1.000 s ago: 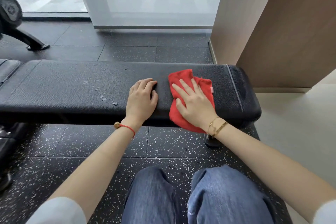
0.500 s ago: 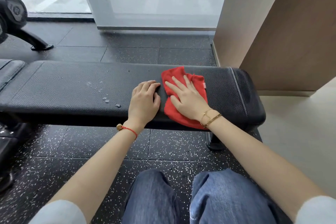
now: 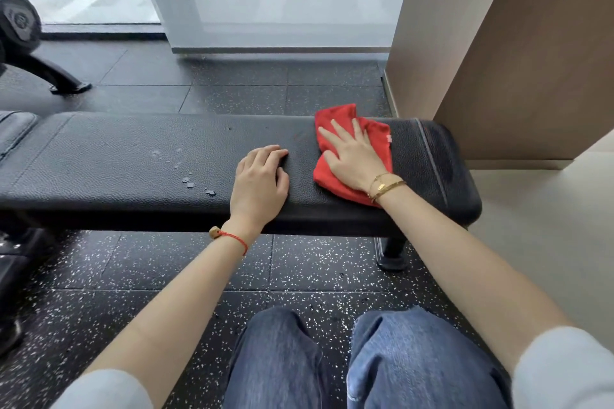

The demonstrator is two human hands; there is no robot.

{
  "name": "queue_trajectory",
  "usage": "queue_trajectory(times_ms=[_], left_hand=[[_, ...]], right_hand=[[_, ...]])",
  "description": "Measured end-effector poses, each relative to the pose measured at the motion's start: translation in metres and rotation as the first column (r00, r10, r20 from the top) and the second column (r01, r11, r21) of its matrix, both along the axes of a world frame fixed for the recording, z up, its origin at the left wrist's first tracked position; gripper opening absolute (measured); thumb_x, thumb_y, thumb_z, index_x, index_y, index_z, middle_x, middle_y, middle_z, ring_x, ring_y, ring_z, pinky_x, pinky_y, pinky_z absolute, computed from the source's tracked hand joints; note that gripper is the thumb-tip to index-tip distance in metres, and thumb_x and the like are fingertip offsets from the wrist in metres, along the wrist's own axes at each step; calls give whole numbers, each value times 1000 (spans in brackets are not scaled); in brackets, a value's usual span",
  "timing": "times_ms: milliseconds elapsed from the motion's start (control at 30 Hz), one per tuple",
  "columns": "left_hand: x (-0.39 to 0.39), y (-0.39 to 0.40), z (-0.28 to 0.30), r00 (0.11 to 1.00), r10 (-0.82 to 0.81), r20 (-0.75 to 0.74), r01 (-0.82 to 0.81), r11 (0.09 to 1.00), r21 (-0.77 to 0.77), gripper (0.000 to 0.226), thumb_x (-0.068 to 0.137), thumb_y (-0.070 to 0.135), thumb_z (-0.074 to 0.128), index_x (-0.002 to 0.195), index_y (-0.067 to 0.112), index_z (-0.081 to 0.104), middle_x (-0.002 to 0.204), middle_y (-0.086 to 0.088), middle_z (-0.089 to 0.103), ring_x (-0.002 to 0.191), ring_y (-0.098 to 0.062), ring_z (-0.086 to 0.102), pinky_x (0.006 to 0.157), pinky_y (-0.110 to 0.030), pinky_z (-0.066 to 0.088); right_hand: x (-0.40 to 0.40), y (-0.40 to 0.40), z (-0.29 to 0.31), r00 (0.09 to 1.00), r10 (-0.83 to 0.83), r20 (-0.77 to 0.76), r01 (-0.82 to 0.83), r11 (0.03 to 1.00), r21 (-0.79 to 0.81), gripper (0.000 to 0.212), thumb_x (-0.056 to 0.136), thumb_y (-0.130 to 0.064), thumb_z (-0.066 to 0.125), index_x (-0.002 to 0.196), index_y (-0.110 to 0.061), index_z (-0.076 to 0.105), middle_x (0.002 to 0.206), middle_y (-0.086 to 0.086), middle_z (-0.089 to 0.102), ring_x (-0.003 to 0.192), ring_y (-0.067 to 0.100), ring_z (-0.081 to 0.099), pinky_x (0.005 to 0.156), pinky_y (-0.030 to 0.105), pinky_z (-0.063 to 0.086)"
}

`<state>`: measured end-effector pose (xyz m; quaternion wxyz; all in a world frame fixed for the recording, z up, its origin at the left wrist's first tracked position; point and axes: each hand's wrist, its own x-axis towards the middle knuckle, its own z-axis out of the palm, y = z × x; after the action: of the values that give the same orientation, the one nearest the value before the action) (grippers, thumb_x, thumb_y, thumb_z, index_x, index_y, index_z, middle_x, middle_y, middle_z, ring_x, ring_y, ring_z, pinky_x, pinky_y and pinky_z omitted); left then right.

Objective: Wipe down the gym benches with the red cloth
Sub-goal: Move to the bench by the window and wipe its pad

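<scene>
A black padded gym bench (image 3: 126,156) runs across the view in front of me. The red cloth (image 3: 378,139) lies crumpled on its right part. My right hand (image 3: 352,156) presses flat on the cloth with straight, spread fingers. My left hand (image 3: 260,181) rests palm down on the bare pad just left of the cloth, fingers slightly bent and holding nothing. Small water droplets (image 3: 191,181) sit on the pad to the left of my left hand.
A second black pad (image 3: 13,133) adjoins the bench at the far left. The bench foot (image 3: 392,254) stands on speckled black rubber flooring. A dumbbell rack leg (image 3: 50,75) is at the back left, a brown wall column (image 3: 498,53) close behind the bench's right end.
My right hand slid the cloth left toward my left hand, then back right and farther across the pad. My left hand stayed put on the bench.
</scene>
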<state>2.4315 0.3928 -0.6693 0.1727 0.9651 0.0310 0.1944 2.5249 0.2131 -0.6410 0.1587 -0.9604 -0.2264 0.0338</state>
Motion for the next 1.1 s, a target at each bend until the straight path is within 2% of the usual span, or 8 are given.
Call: queue_trajectory(times_ms=[100, 167, 333, 400, 533, 700, 800, 1100], left_hand=[[0, 1, 0, 1000, -8, -2, 8, 1000, -2, 36, 93, 18, 49, 127, 15, 59, 134, -1, 56, 128, -21, 46, 108, -37, 36], [0, 3, -1, 1000, -15, -5, 15, 1000, 0, 36, 94, 19, 48, 129, 15, 57, 135, 0, 56, 128, -20, 45, 108, -37, 36], [-1, 1, -1, 1000, -20, -1, 20, 1000, -3, 36, 95, 19, 47, 129, 15, 57, 135, -1, 55, 128, -21, 45, 109, -39, 36], [-1, 0, -1, 1000, -12, -6, 12, 1000, -1, 36, 95, 20, 47, 129, 15, 56, 136, -1, 55, 129, -21, 44, 110, -39, 35], [-1, 0, -2, 1000, -12, -4, 12, 1000, 2, 36, 95, 19, 47, 130, 15, 56, 136, -1, 55, 129, -20, 44, 110, -39, 35], [0, 0, -5, 1000, -9, 1, 9, 1000, 4, 37, 95, 20, 47, 130, 15, 56, 136, -1, 55, 129, -20, 44, 110, -39, 35], [0, 0, -4, 1000, -4, 7, 4, 1000, 7, 36, 94, 19, 47, 129, 15, 56, 135, -1, 55, 128, -21, 44, 109, -39, 35], [1, -2, 0, 1000, 17, 16, -16, 1000, -9, 34, 92, 20, 48, 123, 16, 58, 129, 0, 58, 124, -21, 46, 106, -37, 35]], right_hand=[[-29, -23, -4, 997, 58, 51, -61, 997, 43, 53, 97, -30, 41, 149, -30, 31, 161, -2, 17, 149, 35, 0, 122, 47, -1], [-43, -50, -10, 997, 20, 80, -26, 997, 71, 52, 97, -29, 42, 148, -31, 33, 160, -3, 20, 149, 34, 4, 122, 45, 0], [-14, -121, -11, 959, -282, 42, 280, 959, 43, 51, 98, -31, 38, 148, -35, 31, 161, -2, 18, 149, 34, 4, 122, 47, 1], [12, -128, -5, 941, -338, 1, 338, 941, 11, 52, 98, -32, 36, 149, -34, 29, 162, 0, 14, 149, 36, 2, 121, 49, 0], [27, -124, -2, 938, -346, -26, 346, 938, 15, 53, 98, -32, 35, 150, -32, 28, 162, 1, 11, 149, 36, 0, 121, 48, -3], [-35, -141, -12, 945, -316, 83, 312, 948, 55, 53, 97, -28, 40, 149, -32, 32, 161, 0, 17, 149, 36, 3, 121, 45, -4], [-51, -147, -16, 947, -308, 94, 302, 950, 74, 52, 97, -27, 41, 148, -33, 33, 161, -2, 19, 149, 34, 3, 122, 45, -3], [30, -90, 5, 944, -328, -29, 327, 945, -17, 53, 98, -35, 29, 151, -33, 25, 163, 0, 10, 149, 35, -5, 120, 51, -5]])
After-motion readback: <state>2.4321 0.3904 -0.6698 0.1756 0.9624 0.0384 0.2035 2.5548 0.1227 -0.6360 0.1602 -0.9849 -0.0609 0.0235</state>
